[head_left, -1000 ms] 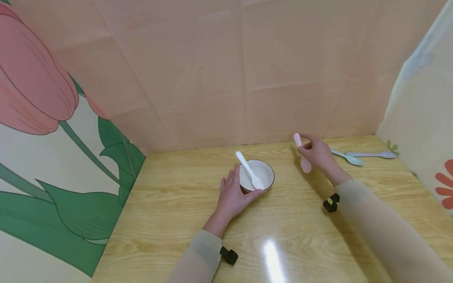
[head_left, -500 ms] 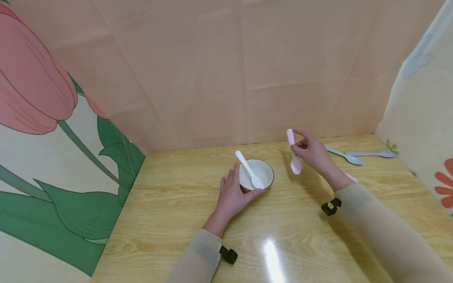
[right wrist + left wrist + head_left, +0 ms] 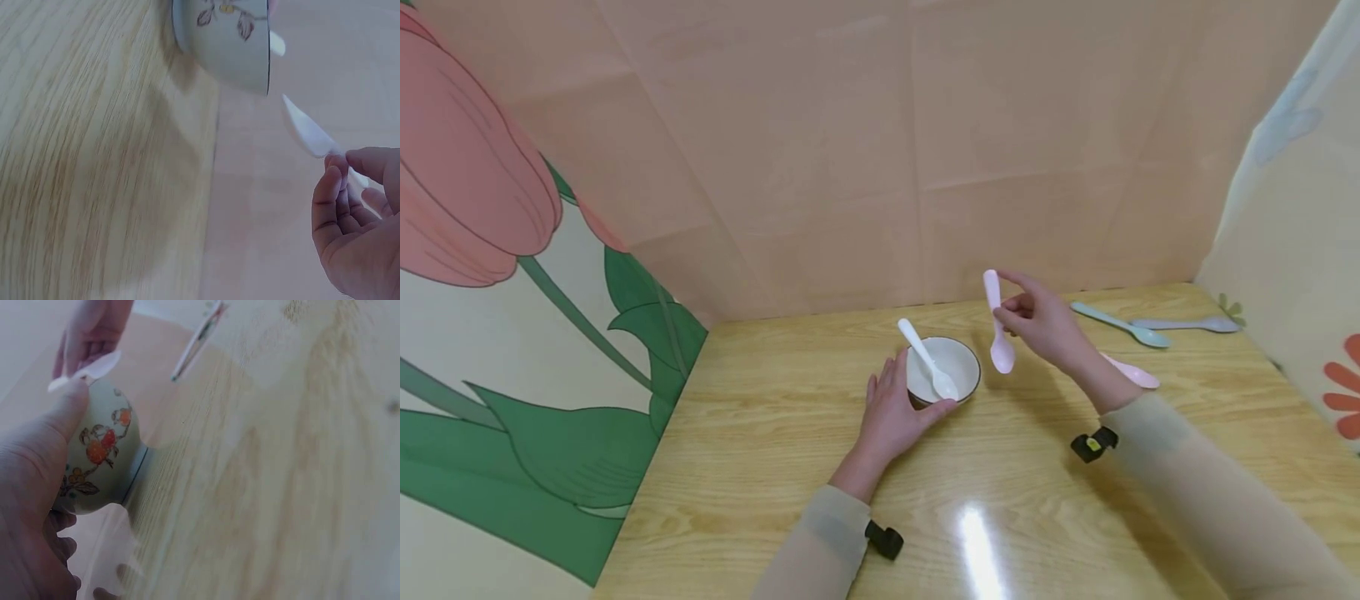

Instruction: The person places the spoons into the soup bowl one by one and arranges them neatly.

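Observation:
A white bowl [image 3: 957, 360] with a dark rim stands on the table, painted with berries and leaves outside. Inside it leans a white spoon [image 3: 926, 358], its handle up over the far left rim. My left hand [image 3: 895, 414] grips the bowl's left side, thumb at the near rim, the other fingers around the far side. To the right of the bowl, my right hand [image 3: 1041, 321] pinches a pink spoon [image 3: 998, 325] by its handle. That spoon hangs above the table, bowl end down and apart from the white bowl; the right wrist view shows thumb and fingers pinching it.
Right of my right hand lie a light green spoon [image 3: 1123, 325], a pale purple spoon [image 3: 1195, 325] and another pink spoon [image 3: 1135, 372], partly hidden by my wrist. A pink sheet [image 3: 820, 167] stands behind the wooden table [image 3: 737, 467]; printed panels flank both sides.
My right hand has carried the pink spoon left toward the bowl, and the spoon now hangs more upright. The other pink spoon has come into sight behind my wrist. My left hand stays put.

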### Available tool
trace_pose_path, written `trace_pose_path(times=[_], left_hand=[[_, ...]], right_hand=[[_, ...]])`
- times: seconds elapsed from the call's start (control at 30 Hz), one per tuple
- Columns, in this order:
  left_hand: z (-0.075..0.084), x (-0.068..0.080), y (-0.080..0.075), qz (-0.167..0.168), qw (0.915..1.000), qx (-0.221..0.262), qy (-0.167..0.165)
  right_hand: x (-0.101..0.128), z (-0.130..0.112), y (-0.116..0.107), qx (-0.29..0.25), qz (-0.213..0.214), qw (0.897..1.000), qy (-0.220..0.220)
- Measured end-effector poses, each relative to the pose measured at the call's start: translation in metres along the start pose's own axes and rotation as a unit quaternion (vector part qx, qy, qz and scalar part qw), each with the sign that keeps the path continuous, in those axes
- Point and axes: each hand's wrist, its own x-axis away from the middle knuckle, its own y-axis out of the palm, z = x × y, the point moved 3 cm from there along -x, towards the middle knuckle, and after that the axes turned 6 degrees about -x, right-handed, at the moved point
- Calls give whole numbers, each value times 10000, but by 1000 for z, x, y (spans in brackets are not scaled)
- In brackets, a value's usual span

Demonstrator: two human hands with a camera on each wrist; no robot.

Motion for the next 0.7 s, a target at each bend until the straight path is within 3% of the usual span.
trace_pose_path(times=[0.7], left_hand=[[0, 0, -1, -45, 10000, -6, -2]], right_hand=[[-4, -21, 51, -322, -432, 9985, 27]])
